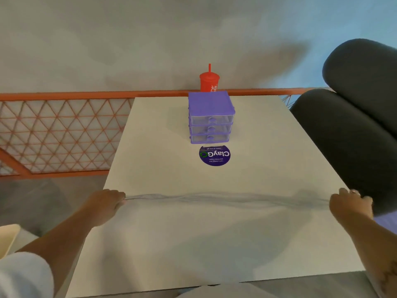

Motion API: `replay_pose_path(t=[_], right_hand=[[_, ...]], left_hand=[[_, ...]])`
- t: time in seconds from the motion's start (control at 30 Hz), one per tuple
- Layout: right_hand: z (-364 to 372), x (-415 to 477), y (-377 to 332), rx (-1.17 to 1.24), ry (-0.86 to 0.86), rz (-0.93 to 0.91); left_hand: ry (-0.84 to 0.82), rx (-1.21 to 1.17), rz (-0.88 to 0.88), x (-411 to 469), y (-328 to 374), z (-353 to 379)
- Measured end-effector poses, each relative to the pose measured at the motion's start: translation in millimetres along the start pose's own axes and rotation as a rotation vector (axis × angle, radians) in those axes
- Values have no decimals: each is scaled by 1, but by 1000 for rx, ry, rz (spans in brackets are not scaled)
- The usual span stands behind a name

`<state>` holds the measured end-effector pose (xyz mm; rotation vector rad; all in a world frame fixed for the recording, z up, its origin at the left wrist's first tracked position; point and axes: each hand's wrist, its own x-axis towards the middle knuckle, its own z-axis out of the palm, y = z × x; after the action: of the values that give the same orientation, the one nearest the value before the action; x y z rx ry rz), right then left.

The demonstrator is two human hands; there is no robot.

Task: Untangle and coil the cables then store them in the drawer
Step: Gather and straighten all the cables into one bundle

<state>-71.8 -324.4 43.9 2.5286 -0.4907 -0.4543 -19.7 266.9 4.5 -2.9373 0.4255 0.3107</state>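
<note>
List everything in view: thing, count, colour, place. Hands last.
cables: count blurred, grey, stretched between both hands
drawer unit: one, purple, three clear drawers closed, far middle of table
cup: one, red with straw, behind drawer unit
sticker: one, round purple, before drawer unit
table: one, white, centre
railing: one, orange mesh, left of table
cushions: two, dark grey, right of table
left hand: one, grips cables' left end
right hand: one, grips cables' right end
</note>
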Motion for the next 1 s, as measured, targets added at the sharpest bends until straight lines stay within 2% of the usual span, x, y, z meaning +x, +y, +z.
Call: replay_pose_path(t=[0.07, 0.13, 0.23, 0.33, 0.4, 0.47, 0.67, 0.8, 0.93, 1.0], right_hand=[[3, -11, -6, 50, -77, 30], [-7, -12, -39, 168, -18, -68], [-39, -22, -125, 384, 74, -316], [-78, -54, -212, 502, 109, -659], [-101, -81, -255, 555, 92, -850], [-112, -100, -284, 559, 104, -929], [-127, -86, -279, 623, 273, -897], [-131, -50, -245, 717, 97, -813], [-125, -38, -211, 696, 141, -682], [-130, -41, -206, 750, 93, -705]], left_hand=[[-83, 16, 12, -2, -8, 8], [-123, -4, 32, 0, -8, 16], [-139, -41, 40, 4, -5, 15], [-100, -89, 32, 6, -10, 8], [-45, -202, 60, 4, -10, -2], [15, -362, 72, -2, -9, -18], [-46, -685, 13, -14, -5, -60], [-109, -731, 3, -9, -1, -71], [-164, -791, -13, -1, 1, -73], [-168, -817, -36, 2, 1, -76]])
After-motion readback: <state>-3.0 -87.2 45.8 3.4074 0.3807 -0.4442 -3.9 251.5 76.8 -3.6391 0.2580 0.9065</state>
